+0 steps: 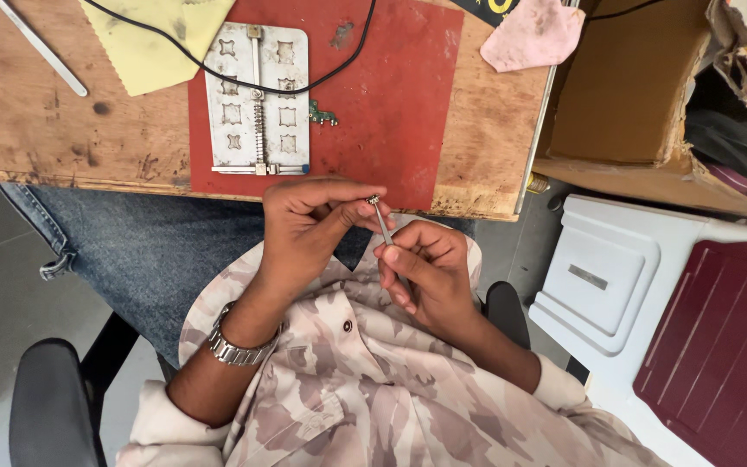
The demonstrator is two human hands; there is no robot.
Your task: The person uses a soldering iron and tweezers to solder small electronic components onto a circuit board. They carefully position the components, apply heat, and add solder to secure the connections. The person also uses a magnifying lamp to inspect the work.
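R hand [425,272] grips the lower end of thin metal tweezers [384,227] w/ fingers curled round them, while L hand [309,223], wristwatch [237,348] on that arm, pinches a tiny metal part [373,200] at the tweezer tip betw thumb & forefinger; both hands sit over the lap, just near of the table's front edge. Far of the hands on the wooden table [36,121] lies a red mat [391,104] w/ a metal holder plate [257,99], a small green circuit board [323,114] just right of it & a black cable [244,73] looping across. Further out: yellow cloth [153,43] & a metal strip [41,47] far left, pink cloth [531,35] far right, cardboard box [624,86] & white plastic case [616,272] right of the table.
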